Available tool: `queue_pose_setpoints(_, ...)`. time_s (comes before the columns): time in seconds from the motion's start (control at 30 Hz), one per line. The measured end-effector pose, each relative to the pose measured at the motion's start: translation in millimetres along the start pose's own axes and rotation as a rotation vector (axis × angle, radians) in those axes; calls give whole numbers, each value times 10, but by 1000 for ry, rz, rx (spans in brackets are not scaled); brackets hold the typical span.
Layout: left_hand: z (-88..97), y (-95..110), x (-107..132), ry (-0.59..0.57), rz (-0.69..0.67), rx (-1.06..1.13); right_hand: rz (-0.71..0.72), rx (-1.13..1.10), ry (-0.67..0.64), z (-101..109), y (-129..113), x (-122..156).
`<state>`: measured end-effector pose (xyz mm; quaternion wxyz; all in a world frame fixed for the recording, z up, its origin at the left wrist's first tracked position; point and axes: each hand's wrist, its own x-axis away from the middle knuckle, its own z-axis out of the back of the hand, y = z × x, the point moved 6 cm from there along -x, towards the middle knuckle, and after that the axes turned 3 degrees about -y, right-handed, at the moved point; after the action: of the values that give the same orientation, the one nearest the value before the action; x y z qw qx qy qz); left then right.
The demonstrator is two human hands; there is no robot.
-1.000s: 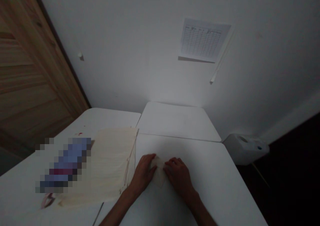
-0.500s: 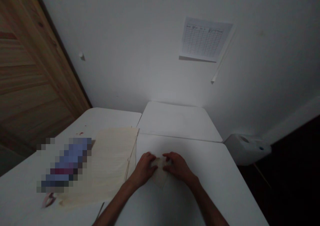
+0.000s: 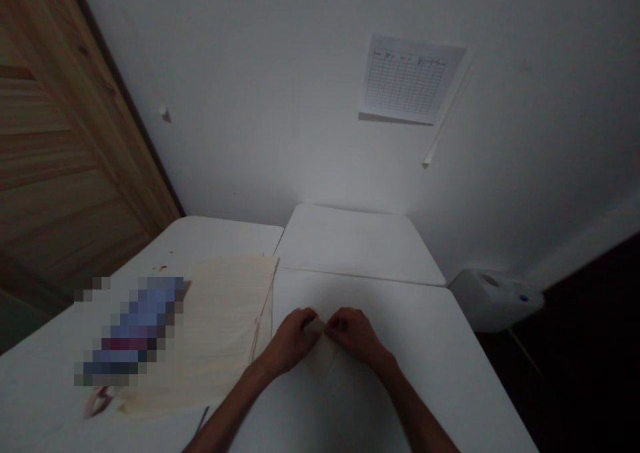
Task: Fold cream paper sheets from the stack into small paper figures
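Close together above the white table, both my hands work on a small piece of beige cloth (image 3: 321, 361). Its lower part tapers to a point toward me. My left hand (image 3: 295, 336) pinches the upper left edge between thumb and fingers, where a fold stands up. At the upper right edge my right hand (image 3: 353, 333) is pinched closed, its fingertips nearly touching those of the left. The fingers cover part of the cloth's top. Left of my hands lies a stack of cream cloth sheets (image 3: 225, 326) with uneven edges.
A pixelated blue item (image 3: 150, 313) rests on the stack's left side, with pink-handled scissors (image 3: 99, 399) below it. White tables (image 3: 425, 373) meet at seams. A printed sheet (image 3: 405, 79) hangs on the wall ahead. A white box-like object (image 3: 495, 299) stands beyond the right edge.
My hands have come closer together, and the fingers have closed on the cloth's top edge. That edge is now lifted and folded, where it lay flatter before.
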<state>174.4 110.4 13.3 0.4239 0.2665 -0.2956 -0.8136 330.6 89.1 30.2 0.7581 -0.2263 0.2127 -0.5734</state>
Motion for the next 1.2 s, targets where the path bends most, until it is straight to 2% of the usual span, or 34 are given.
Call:
queue_pose_setpoints(0.17, 34, 32, -13, 20, -24, -63, 3, -57, 30, -24, 50, 28)
queue_pose_setpoints(0.53, 79, 114, 9, 18, -175, -76, 52, 6, 41, 31, 41, 135)
queue_pose_setpoints(0.73, 86, 165, 145, 1, -217, -121, 42, 11, 88, 28, 141, 222)
queue_pose_setpoints(0.9, 128, 69, 289, 22, -194, -115, 63, -3, 125, 20, 138, 281)
queue_pose_setpoints(1.2, 200, 10, 263, -3, -113, -90, 79, 73, 56, 63, 122, 344)
